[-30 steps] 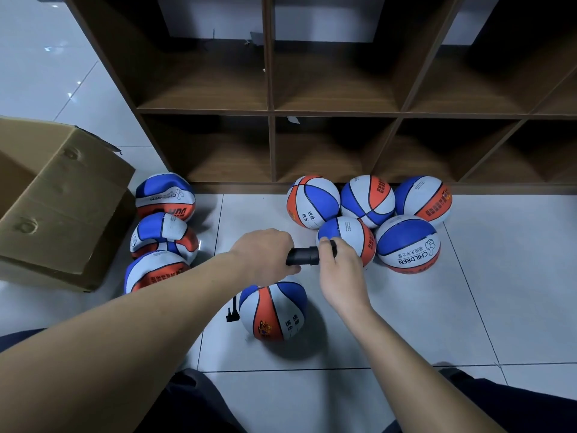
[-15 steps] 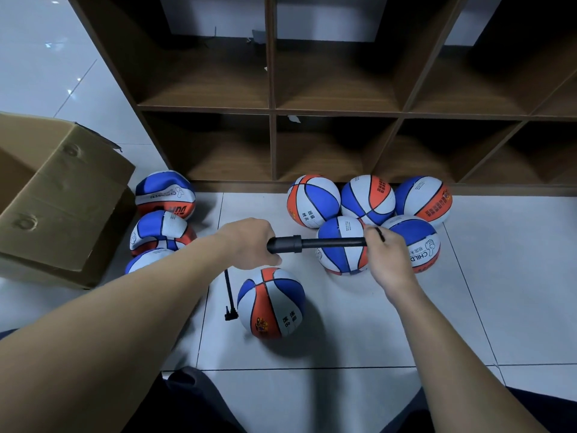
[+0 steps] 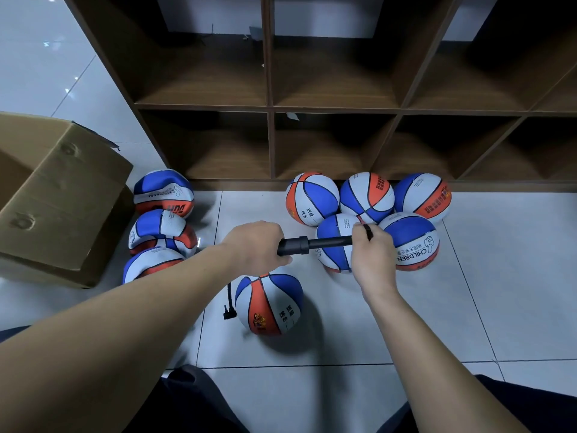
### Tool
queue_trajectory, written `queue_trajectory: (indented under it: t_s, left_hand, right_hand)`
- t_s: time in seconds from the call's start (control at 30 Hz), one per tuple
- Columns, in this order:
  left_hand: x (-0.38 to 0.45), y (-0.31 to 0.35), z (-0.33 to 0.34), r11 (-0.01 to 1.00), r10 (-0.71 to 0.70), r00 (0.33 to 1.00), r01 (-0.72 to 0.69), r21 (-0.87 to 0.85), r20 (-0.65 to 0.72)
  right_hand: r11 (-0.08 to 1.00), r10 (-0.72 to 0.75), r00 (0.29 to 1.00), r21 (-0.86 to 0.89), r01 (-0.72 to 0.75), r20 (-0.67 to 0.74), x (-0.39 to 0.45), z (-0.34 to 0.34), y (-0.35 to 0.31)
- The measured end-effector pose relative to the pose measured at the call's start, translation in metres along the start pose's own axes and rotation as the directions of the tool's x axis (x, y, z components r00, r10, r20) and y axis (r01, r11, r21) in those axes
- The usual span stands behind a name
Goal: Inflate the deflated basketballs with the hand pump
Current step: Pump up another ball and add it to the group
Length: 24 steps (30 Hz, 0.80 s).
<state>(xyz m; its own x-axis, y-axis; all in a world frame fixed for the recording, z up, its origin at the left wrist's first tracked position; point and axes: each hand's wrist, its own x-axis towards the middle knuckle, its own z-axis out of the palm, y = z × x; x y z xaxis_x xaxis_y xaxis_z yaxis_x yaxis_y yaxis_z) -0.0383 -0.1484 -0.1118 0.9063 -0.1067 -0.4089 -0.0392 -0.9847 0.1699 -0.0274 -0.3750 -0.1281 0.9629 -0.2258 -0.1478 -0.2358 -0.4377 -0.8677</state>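
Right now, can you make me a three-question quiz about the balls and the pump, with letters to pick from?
1. Where does the ball being pumped lie?
A. On the floor below the two hands
B. Inside the shelf
C. In the cardboard box

2. How many balls are in the cluster by the shelf, on the right?
A. Two
B. Five
C. Nine

3. How is the pump right now?
A. Lying on the floor untouched
B. Held by both hands, its rod pulled out
C. Standing in the box

Answers:
1. A: it sits on the tile beneath the left hand and right hand, with the hose at its side.
2. B: five round balls crowd together there.
3. B: the left hand grips the barrel, the right hand grips the handle, and bare rod shows between them.
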Motion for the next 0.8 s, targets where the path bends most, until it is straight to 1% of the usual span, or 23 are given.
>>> queue_trajectory:
  t_s: [0.1,0.2,0.43,0.57,0.8]
  left_hand:
    - [0.000,0.003,0.001,1.000,0.014,1.000,-0.014,0.000,-0.013]
    - [-0.001,0.006,0.002,0.999,0.029,0.999,-0.028,0.023,-0.025]
    - [-0.002,0.013,0.003,0.997,0.061,0.997,-0.059,0.054,-0.038]
    - [-0.002,0.016,0.007,0.995,0.082,0.996,-0.081,0.056,-0.031]
    - [0.000,0.016,0.004,0.994,0.102,0.995,-0.101,0.035,-0.007]
  right_hand:
    - [1.000,-0.020,1.000,-0.019,0.020,0.013,-0.007,0.007,-0.001]
    - [0.999,-0.008,1.000,-0.043,0.009,0.030,-0.016,0.015,-0.001]
    - [0.998,-0.033,0.996,-0.043,0.037,0.083,-0.038,0.032,-0.006]
    - [0.998,-0.032,0.993,-0.057,0.038,0.114,-0.044,0.036,-0.007]
    - [0.998,-0.041,0.991,-0.048,0.047,0.129,-0.039,0.035,-0.004]
